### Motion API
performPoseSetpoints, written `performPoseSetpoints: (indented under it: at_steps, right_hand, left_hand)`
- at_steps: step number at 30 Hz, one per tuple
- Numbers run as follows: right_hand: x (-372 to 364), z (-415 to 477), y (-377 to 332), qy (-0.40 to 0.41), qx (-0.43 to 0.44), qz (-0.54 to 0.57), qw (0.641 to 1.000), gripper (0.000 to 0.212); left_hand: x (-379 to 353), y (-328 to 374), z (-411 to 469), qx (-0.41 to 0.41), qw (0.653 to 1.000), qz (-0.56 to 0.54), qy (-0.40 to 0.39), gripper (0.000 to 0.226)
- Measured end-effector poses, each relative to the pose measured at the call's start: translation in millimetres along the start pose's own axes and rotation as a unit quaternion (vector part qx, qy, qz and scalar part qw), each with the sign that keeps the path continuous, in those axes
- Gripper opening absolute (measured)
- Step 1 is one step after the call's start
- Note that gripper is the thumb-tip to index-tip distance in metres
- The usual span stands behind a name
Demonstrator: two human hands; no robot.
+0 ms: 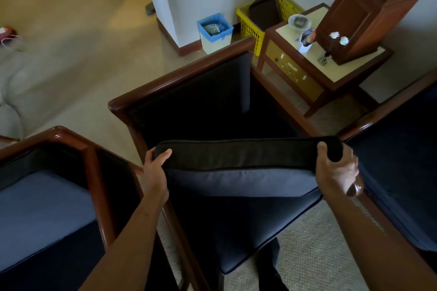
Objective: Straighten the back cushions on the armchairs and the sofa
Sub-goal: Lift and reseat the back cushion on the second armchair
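A dark blue cushion (241,182) hangs in front of me, held up by its top edge over the front of the middle armchair (179,78). My left hand (156,170) grips its left top corner and my right hand (338,170) grips its right top corner. The armchair has a dark wooden frame and a dark blue padded back; its seat area behind the cushion is in shadow. A second armchair (47,196) with a lighter blue seat cushion stands at the left. Part of another dark blue seat (406,160) shows at the right edge.
A wooden side table (350,71) with a lamp base (369,14), a cup and a glass bowl stands behind the chairs at right. A yellow basket (250,26) and a blue-lined bin (214,33) sit by the wall. Beige carpet (71,54) spreads to the left.
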State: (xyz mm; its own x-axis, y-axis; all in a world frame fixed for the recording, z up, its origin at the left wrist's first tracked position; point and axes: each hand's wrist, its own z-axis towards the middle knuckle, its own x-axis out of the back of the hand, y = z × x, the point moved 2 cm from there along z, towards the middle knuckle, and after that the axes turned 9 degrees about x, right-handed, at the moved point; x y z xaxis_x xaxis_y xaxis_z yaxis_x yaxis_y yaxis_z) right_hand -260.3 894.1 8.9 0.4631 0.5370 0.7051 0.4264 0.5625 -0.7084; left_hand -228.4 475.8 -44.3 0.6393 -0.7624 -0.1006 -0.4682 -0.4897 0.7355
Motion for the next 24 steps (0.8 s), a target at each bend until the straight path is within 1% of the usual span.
performPoseSetpoints:
  at_steps: [3,7,8,11,17,19,21,24]
  right_hand:
    - [-14,29,-10,-0.026,0.030,0.008,0.999,0.056]
    - [-36,66,-31,-0.066,0.065,0.032,0.995,0.059]
    - [-45,75,-36,-0.078,0.075,0.038,0.993,0.060]
    - [-69,96,-57,-0.094,0.100,0.061,0.989,0.066]
    - [-118,116,-124,-0.106,0.153,0.098,0.978,0.060]
    - [-137,122,-144,-0.104,0.168,0.104,0.975,0.062]
    - [-152,127,-165,-0.102,0.186,0.101,0.972,0.063]
    - [-170,134,-189,-0.106,0.226,0.078,0.965,0.054]
  left_hand:
    - [-8,-1,3,-0.027,0.999,-0.012,0.023,0.027]
    - [-17,3,3,-0.052,0.995,-0.060,0.065,0.026]
    - [-19,7,5,-0.059,0.993,-0.069,0.081,0.027]
    - [-21,24,11,-0.085,0.987,-0.081,0.110,0.042]
    - [-21,63,22,-0.126,0.977,-0.111,0.135,0.023]
    - [-18,73,29,-0.122,0.976,-0.107,0.144,0.019]
    - [-16,80,35,-0.112,0.977,-0.110,0.147,0.021]
    - [-19,90,46,-0.106,0.975,-0.105,0.163,0.026]
